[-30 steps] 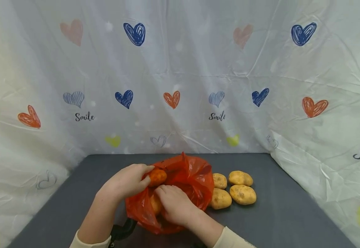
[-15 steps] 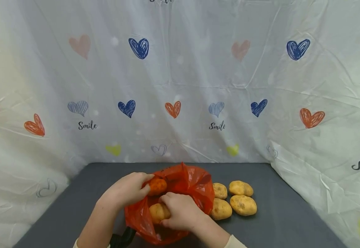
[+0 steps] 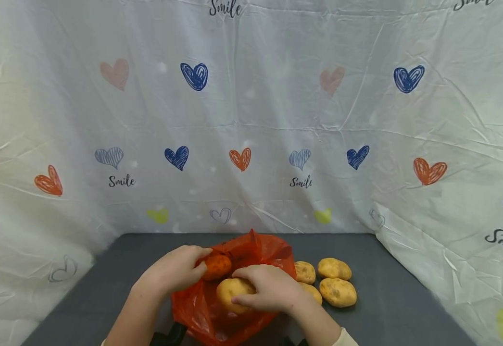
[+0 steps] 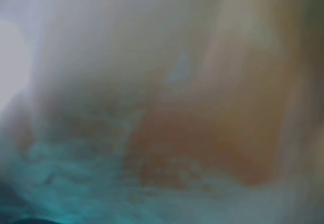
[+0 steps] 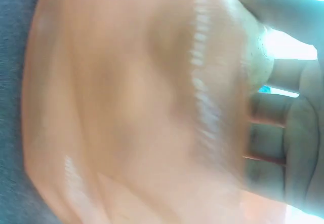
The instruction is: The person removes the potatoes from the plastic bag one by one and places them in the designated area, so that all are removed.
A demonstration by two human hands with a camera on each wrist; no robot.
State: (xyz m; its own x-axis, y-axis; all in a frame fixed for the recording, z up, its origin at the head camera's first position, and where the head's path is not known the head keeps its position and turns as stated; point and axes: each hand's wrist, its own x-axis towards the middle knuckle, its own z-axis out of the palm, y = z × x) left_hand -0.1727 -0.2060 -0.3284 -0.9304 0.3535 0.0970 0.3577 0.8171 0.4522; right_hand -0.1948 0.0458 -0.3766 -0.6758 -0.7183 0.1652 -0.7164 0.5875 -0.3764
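Both hands work at the mouth of an orange plastic bag (image 3: pixel 208 312) on the dark grey tabletop (image 3: pixel 398 307). Curled around a yellow potato (image 3: pixel 233 294), the right hand (image 3: pixel 269 287) grips it with fingers over the top and thumb beneath, holding it just above the bag's opening. Beside it, the left hand (image 3: pixel 174 269) pinches the bag's rim, its fingertips bunched on the plastic where another potato (image 3: pixel 217 266) shows orange through the film. Just right of the right hand, three more potatoes (image 3: pixel 331 281) lie loose on the table, close together and near the bag's far side. Behind the hands hangs a white heart-printed sheet (image 3: pixel 251 120). Each wrist view is too blurred to add detail, though the right one shows fingers (image 5: pixel 276 115) against a pale orange surface.
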